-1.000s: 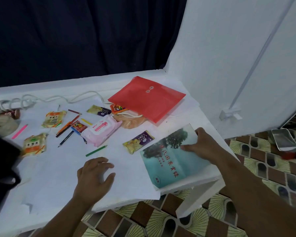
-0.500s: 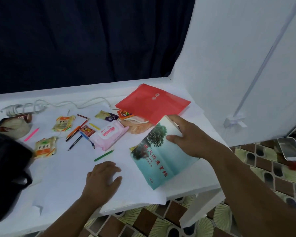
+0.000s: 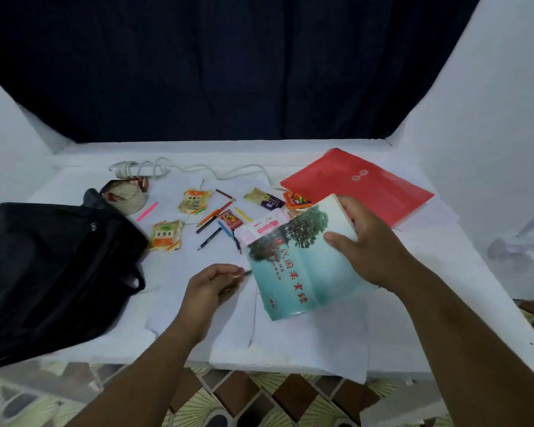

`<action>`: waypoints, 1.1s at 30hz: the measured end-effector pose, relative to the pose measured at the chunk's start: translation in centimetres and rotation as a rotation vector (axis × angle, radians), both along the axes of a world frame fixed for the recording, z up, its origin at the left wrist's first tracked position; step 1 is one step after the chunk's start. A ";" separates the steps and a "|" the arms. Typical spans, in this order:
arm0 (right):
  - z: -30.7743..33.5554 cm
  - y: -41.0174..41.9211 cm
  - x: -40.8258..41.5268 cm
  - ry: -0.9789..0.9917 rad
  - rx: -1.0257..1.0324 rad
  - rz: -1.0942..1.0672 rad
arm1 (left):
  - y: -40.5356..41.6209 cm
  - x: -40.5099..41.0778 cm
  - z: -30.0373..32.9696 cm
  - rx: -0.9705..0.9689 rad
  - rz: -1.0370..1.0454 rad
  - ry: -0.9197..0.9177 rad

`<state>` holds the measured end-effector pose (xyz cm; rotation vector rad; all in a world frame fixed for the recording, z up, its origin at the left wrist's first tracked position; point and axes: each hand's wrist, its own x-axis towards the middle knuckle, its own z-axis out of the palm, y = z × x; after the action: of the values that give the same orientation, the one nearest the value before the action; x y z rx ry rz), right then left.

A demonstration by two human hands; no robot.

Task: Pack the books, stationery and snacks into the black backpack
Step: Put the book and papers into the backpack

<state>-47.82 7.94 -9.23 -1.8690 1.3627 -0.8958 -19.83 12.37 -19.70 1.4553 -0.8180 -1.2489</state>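
The black backpack (image 3: 53, 272) lies flat on the left of the white table (image 3: 305, 343). My right hand (image 3: 367, 241) grips a teal book (image 3: 293, 272) with a tree on its cover and holds it tilted above the table's middle. My left hand (image 3: 210, 288) is beside the book's lower left corner, fingers curled, pinching the end of a green pencil (image 3: 246, 273). Behind lie coloured pencils (image 3: 213, 215), a pink pen (image 3: 147, 211), two orange snack packets (image 3: 165, 235), a purple snack (image 3: 264, 197) and a pink pack (image 3: 259, 226) partly hidden by the book.
A red folder (image 3: 367, 186) lies at the back right. A coiled white cable (image 3: 154, 167) runs along the back, and a round pale bag (image 3: 127, 198) sits behind the backpack. White walls close in both sides. Patterned floor shows below the table's front edge.
My right hand has lifted the book off the table's right edge and carried it left towards the middle. My left hand has left the table and curled onto the green pencil.
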 end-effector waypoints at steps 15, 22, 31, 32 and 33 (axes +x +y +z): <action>-3.6 -4.2 18.6 -0.443 0.195 -0.018 | 0.3 22.8 0.7 0.172 -0.006 -1.416; -3.8 -5.5 28.6 -0.475 0.246 0.012 | 1.0 32.5 1.5 0.427 -0.013 -1.502; -4.0 -5.9 39.0 -0.459 0.307 0.042 | 1.2 41.2 4.9 0.277 0.032 -1.271; -4.1 -5.9 39.9 -0.445 0.321 0.044 | 1.2 41.8 5.7 0.238 0.040 -1.220; -4.3 -5.9 40.7 -0.434 0.337 0.047 | 1.4 42.4 6.3 0.200 0.050 -1.171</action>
<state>-7.10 2.05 -13.51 -1.3510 1.1144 -0.9167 22.60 13.75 -13.38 2.3663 -1.3967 -0.3265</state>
